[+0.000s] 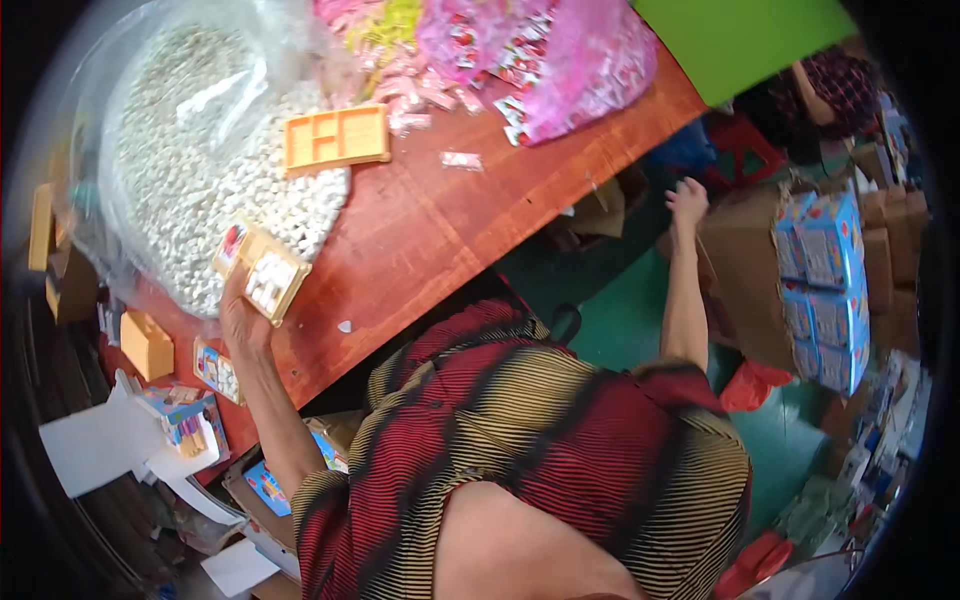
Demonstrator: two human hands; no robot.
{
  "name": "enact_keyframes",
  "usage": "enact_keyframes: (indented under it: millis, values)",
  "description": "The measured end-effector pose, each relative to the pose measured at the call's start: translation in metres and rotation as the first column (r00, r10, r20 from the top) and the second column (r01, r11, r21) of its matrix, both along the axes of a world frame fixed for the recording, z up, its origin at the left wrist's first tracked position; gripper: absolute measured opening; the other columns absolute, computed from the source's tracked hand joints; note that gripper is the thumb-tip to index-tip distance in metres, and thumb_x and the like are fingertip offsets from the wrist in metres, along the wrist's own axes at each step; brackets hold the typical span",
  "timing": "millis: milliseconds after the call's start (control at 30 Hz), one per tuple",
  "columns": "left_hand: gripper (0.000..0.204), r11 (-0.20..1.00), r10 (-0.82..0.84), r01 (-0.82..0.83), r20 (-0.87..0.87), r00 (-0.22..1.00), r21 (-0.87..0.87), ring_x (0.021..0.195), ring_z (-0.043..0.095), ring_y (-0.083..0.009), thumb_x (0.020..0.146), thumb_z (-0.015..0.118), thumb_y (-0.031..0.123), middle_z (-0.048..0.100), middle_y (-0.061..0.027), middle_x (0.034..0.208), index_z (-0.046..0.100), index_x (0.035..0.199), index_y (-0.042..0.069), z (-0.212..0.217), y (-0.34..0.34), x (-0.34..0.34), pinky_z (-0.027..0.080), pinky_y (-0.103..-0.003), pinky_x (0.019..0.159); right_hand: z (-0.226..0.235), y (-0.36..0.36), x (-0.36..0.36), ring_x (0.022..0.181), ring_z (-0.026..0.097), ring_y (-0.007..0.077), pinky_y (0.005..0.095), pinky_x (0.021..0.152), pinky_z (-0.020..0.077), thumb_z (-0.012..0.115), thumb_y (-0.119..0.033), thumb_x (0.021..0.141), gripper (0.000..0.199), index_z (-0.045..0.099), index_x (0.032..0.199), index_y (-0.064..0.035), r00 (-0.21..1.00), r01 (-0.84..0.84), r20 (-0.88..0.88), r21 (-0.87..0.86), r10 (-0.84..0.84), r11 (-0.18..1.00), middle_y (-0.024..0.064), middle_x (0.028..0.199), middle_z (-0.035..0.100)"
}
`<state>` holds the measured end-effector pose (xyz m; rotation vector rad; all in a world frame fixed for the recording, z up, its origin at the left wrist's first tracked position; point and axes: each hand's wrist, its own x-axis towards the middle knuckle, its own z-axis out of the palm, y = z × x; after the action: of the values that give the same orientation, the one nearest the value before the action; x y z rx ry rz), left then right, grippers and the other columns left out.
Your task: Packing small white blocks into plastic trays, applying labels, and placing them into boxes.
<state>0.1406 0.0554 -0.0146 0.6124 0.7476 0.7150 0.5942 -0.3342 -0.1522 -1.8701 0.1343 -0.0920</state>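
We judge the orange tray [268, 275], clamped in our left hand [240, 318] beside the bag of white pellets [200, 150], light and stiff, best pinched by its rim, while our right hand [688, 200] reaches open toward the cardboard box [745, 270].

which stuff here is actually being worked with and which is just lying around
In use:
- left hand holding a small yellow tray with white pieces
- clear bag of white pieces beside it
- right hand reaching to a cardboard box

Lying about:
- orange tray
- pink bag
- stacked blue boxes
- green sheet
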Motion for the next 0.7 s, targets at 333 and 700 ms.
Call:
enact_keyframes:
  millis: [333, 700]
  values:
    - [0.035, 0.990, 0.102, -0.102, 0.002, 0.995, 0.102, 0.085, 0.055, -0.0234, 0.074, 0.045, 0.002, 0.052, -0.0137, 0.099, 0.039, 0.108, -0.004, -0.017, 0.002, 0.015, 0.047, -0.034, 0.074, 0.120, 0.178, -0.141, 0.085, 0.050, 0.0294, 0.0356, 0.074, 0.0397, 0.055, -0.012, 0.073, 0.027, 0.050, 0.097, -0.0012, 0.210, -0.572, 0.279, -0.742, 0.937, 0.350, 0.0172, 0.092, 0.052]
    - [0.029, 0.968, 0.222, -0.222, 0.010, 0.975, 0.113, 0.075, 0.057, -0.0199, 0.072, 0.047, 0.000, 0.055, -0.0115, 0.088, 0.045, 0.101, -0.003, -0.040, 0.009, 0.015, 0.049, -0.031, 0.066, 0.106, 0.234, -0.123, 0.052, 0.046, 0.0289, 0.0362, 0.048, 0.0348, 0.052, -0.030, 0.077, 0.033, 0.044, 0.065, -0.0001, 0.163, -0.738, -0.014, -0.665, 0.987, 0.112, 0.0153, 0.056, 0.046]
